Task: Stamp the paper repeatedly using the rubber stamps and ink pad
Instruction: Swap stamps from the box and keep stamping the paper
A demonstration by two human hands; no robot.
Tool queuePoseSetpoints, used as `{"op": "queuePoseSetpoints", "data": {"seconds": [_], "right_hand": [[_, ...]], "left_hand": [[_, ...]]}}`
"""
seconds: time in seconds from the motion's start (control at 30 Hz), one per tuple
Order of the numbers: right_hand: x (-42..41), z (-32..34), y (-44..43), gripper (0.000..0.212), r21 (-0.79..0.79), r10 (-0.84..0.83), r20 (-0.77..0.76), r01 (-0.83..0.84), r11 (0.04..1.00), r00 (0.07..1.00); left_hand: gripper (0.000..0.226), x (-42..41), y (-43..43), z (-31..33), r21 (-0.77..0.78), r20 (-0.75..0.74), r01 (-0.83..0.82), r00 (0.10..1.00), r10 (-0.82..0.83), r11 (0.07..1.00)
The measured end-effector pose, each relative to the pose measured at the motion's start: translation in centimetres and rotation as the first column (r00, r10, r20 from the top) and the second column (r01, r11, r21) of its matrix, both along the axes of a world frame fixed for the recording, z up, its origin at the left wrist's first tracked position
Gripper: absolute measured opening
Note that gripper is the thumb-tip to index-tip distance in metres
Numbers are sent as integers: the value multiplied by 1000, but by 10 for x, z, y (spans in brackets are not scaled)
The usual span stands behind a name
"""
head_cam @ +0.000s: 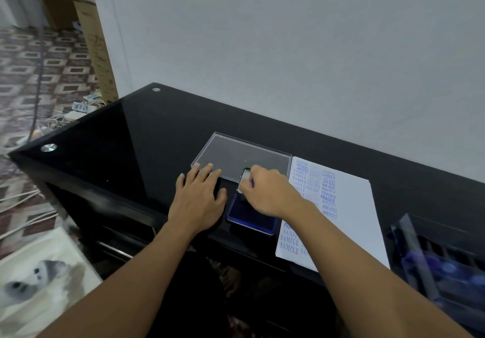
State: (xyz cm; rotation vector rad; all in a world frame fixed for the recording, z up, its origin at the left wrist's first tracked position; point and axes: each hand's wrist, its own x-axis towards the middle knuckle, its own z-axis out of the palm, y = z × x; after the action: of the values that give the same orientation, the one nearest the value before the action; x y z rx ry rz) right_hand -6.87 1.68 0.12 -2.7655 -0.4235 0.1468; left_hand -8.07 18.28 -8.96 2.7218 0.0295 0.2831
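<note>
Forearms (367,256) reach in: right hand (265,193) pinches rubber stamp (246,177) on far end of ink pad (252,219), likely inking. Left hand (202,196) spread flat on table (131,141) left of ink pad, bracing. Paper (349,206) just right of ink pad.

Black table, blue ink, white sheet

The table (131,133) is glossy black, with round silver studs (48,147) near its corners. The paper (349,206) is white, covered in rows of stamped words in blue, some dark and some faint. The ink pad (249,219) is deep violet-blue in a blue case; the lid (244,156) is clear and colourless. The stamp (245,177) looks pale with a dark rim. A clear case (441,264) holds blurred blue shapes. The floor (39,62) bears a brown-and-cream geometric pattern — the mat (39,272) shows a grey-and-white animal print. The wall (288,49) is pale grey-white.
</note>
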Motion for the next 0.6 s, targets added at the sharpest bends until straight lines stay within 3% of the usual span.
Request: {"op": "queuePoseSetpoints", "data": {"seconds": [0.6], "right_hand": [[-4, -22, 11, 20, -75, 70, 207, -56, 996, 976]], "left_hand": [[53, -1, -1, 4, 2, -11, -3, 1000, 3, 1000]]}}
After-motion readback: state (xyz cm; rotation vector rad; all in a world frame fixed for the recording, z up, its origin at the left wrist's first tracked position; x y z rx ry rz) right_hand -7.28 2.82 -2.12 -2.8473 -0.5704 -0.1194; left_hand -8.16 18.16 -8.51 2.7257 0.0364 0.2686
